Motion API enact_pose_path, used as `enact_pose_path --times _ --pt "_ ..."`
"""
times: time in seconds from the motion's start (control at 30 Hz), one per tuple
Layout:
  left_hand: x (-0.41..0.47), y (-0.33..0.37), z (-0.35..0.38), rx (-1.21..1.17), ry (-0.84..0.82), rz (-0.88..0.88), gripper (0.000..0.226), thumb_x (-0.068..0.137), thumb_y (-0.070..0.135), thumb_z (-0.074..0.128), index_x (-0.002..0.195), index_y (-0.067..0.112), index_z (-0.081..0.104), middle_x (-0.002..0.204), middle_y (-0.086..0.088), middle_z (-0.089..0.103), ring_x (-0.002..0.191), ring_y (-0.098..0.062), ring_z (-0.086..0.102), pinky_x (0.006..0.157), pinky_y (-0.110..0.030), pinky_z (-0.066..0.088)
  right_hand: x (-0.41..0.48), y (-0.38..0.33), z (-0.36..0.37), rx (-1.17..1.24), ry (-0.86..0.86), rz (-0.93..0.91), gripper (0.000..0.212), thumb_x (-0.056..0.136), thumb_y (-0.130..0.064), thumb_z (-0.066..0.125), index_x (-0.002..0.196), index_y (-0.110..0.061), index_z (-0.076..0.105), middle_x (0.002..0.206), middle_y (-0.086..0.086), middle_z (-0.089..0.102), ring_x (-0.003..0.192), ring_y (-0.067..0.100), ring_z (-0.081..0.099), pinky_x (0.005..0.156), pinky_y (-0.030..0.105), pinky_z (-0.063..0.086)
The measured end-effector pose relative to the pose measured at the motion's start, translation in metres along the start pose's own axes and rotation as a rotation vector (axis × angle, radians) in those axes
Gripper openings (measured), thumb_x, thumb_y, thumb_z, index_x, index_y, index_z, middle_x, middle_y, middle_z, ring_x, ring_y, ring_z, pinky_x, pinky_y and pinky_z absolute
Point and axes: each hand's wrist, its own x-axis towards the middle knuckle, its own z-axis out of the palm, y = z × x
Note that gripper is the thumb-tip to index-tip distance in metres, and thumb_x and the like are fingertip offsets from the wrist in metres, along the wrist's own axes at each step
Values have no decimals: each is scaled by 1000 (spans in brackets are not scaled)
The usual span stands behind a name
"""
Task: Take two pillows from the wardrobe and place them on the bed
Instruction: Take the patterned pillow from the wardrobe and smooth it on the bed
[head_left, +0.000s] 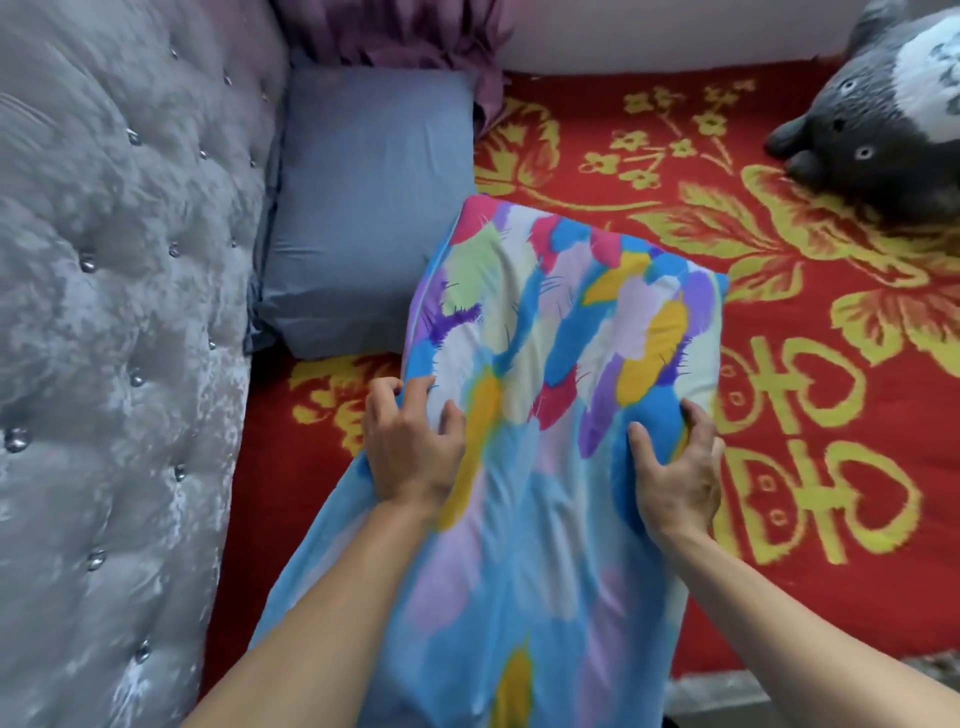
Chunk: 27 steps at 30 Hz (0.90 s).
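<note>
Both hands (415, 441) grip colourful pillow (561, 322), seemingly above bed (779, 364)

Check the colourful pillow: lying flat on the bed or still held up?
Still held up: both hands, left hand and right hand, grip the colourful pillow, its far end tilted toward the red bedspread.

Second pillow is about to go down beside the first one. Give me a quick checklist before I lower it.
1. First pillow, the blue-grey pillow, on the bed by the headboard: ok.
2. Both hands, left hand and right hand, gripping the colourful pillow: ok.
3. Red bedspread beside the first pillow free: ok.
4. Plush toy clear of the landing spot: ok.
5. Colourful pillow's underside touching the bed: cannot tell.
</note>
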Motion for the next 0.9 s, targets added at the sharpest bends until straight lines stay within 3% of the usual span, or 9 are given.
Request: enact_pose_path --times 0.13,0.4,0.5,0.67,0.73,0.77,0.83,0.9 --pt "8 -31 -21 10 71 -42 32 70 17 67 99 2 67 93 -23 54 90 -39 56 84 -45 48 -7 -29 27 -3 -51 -73 57 81 -47 67 130 -37 39 118 6 51 95 30 59 76 30 36" --pt "-35 -160 -59 108 194 -240 38 73 29 59 101 3 64 97 -23 51 87 -40 57 79 -50 51 -71 -48 130 -71 -314 -274 59 81 -49 66 131 -39 37 111 6 50 89 33 62 75 39 50" --pt "-57 -201 -54 173 117 -322 38 73 26 63 104 5 62 101 -23 50 88 -41 57 78 -51 51 -95 -30 159 -162 -398 -291 61 82 -51 63 134 -40 33 101 4 43 84 34 61 72 38 50" --pt "-79 -246 -32 338 -168 -455 52 75 23 72 122 9 56 112 -25 47 93 -44 54 80 -51 48 -103 12 184 -357 -536 -340 68 84 -57 57 141 -42 22 97 5 35 85 36 55 68 37 44" --pt "-79 -260 -25 401 -266 -476 61 78 27 71 133 13 48 120 -26 44 100 -44 50 83 -52 45 -93 17 195 -500 -564 -354 69 87 -59 52 144 -38 20 109 14 42 100 37 50 78 42 45" --pt "-79 -266 -21 423 -310 -497 64 81 29 68 138 16 42 126 -26 41 105 -44 47 85 -52 43 -89 20 200 -605 -561 -369 70 89 -58 48 147 -34 18 125 21 41 114 39 44 87 46 43" --pt "-85 -275 -12 474 -382 -544 67 88 33 60 146 19 28 144 -25 31 117 -44 41 93 -53 39 -85 29 209 -768 -561 -437 69 93 -56 40 150 -27 14 155 22 16 139 41 21 100 52 35" --pt "-94 -283 -3 543 -433 -547 68 94 37 48 149 20 12 153 -24 18 126 -43 35 99 -53 35 -84 39 219 -823 -605 -480 69 96 -54 32 152 -23 8 161 16 -1 146 36 6 103 52 33"
